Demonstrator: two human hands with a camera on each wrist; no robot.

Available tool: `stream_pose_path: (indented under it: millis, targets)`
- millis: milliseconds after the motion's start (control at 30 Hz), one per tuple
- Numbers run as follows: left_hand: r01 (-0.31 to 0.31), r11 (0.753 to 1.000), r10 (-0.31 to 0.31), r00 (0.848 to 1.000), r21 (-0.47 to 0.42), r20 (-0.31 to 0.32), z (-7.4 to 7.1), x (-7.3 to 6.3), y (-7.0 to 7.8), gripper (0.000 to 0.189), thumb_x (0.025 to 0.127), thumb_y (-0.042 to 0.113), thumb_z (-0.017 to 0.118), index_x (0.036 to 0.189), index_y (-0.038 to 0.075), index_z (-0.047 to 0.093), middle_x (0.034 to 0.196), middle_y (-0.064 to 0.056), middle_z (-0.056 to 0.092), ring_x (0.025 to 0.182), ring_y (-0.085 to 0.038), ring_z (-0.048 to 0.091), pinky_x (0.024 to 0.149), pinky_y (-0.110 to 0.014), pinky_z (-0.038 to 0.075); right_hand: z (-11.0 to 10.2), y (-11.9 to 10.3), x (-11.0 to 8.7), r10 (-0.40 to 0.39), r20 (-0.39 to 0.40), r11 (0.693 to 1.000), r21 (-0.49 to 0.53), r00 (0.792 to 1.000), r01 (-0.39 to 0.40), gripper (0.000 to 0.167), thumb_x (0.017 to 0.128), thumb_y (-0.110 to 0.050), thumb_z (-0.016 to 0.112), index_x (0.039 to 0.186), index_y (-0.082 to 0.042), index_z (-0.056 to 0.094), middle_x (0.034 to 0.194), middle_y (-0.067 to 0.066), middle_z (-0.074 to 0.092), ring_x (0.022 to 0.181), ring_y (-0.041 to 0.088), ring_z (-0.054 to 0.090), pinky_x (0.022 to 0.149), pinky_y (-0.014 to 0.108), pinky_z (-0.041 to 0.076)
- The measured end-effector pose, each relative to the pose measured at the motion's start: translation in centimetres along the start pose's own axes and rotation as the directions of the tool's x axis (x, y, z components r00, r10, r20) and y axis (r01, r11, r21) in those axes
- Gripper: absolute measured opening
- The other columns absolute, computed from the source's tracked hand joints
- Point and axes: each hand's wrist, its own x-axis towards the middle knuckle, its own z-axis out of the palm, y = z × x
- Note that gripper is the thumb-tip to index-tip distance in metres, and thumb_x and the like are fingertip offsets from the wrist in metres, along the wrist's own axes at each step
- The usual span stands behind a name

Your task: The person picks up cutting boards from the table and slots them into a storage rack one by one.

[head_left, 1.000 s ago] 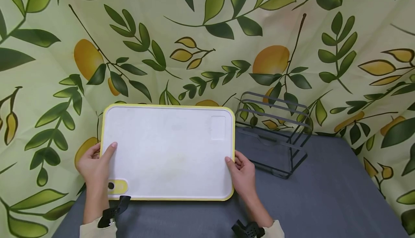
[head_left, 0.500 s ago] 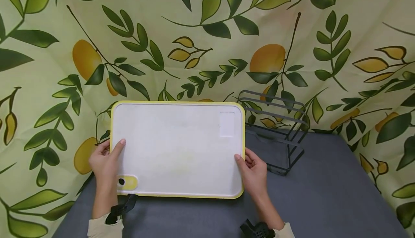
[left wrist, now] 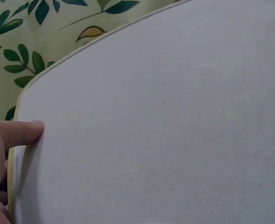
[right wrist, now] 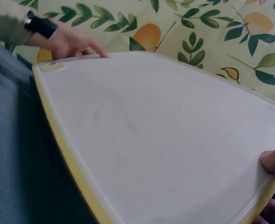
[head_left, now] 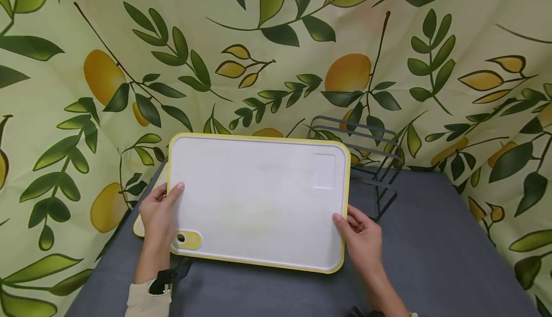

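Observation:
Both hands hold up a white cutting board (head_left: 258, 202) with a yellow rim, its face tilted toward the head camera. My left hand (head_left: 159, 211) grips its left edge, thumb on the white face and fingers curled behind. My right hand (head_left: 362, 233) pinches the right edge low down, thumb in front. A yellow patch with a hole sits at the board's lower left corner, and a faint square panel at its upper right. In the left wrist view the thumb (left wrist: 28, 132) presses on the board near its edge. Another yellow-rimmed white board (head_left: 139, 226) shows behind the left hand, mostly hidden.
A black wire rack (head_left: 384, 178) with several upright loops stands at the back right, partly covered by the held board. The dark grey table (head_left: 431, 240) extends to the right. Behind it hangs a cloth (head_left: 276, 82) printed with leaves and yellow fruit.
Both hands have carried the board to the right, and its right side now dips lower. It covers more of the rack, while a second board has come into view at the left.

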Motion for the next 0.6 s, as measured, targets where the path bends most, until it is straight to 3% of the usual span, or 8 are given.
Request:
stream_pose_path:
  millis: [167,367,467,600]
  targets:
    - [0.055,0.996,-0.050,0.996,-0.072,0.080,1.4,-0.2,0.6,0.044,0.083,0.028,0.084,0.118,0.006,0.067,0.084,0.012,0.066,0.075,-0.005,0.063,0.065,-0.017,0.052,-1.6,-0.9,0.1,-0.024,-0.032,0.999,-0.029,0.999,0.023,0.038,0.091,-0.009,0.075,0.127,0.000,0.068,0.090,-0.022,0.075,0.080,0.000,0.074,0.068,0.019,0.059]
    - [0.142,0.986,-0.119,0.964,-0.082,0.238,2.9,-0.7,1.6,0.026,0.087,0.032,0.081,0.105,0.017,0.071,0.083,0.013,0.069,0.076,-0.005,0.067,0.070,-0.020,0.055,-3.8,-1.9,0.7,-0.046,-0.064,0.993,-0.115,0.997,0.038,0.039,0.093,-0.012,0.073,0.130,-0.001,0.067,0.093,-0.025,0.072,0.083,-0.002,0.074,0.068,0.019,0.059]
    - [0.140,0.985,-0.109,0.958,-0.101,0.264,3.5,-0.8,2.0,0.012,0.088,0.030,0.080,0.094,0.023,0.072,0.080,0.013,0.069,0.074,-0.004,0.067,0.068,-0.020,0.055,-4.5,-2.4,0.9,-0.053,-0.046,0.989,-0.139,0.998,0.046,0.041,0.094,-0.014,0.072,0.132,-0.001,0.065,0.096,-0.026,0.072,0.085,-0.002,0.074,0.069,0.019,0.059]
    - [0.143,0.985,-0.109,0.951,-0.099,0.291,4.3,-1.1,2.3,0.015,0.089,0.031,0.079,0.096,0.021,0.071,0.078,0.013,0.069,0.072,-0.004,0.066,0.068,-0.020,0.055,-5.6,-2.9,1.2,-0.081,-0.010,0.982,-0.169,0.997,0.079,0.044,0.095,-0.016,0.071,0.135,0.002,0.062,0.098,-0.027,0.071,0.087,-0.004,0.073,0.070,0.018,0.059]
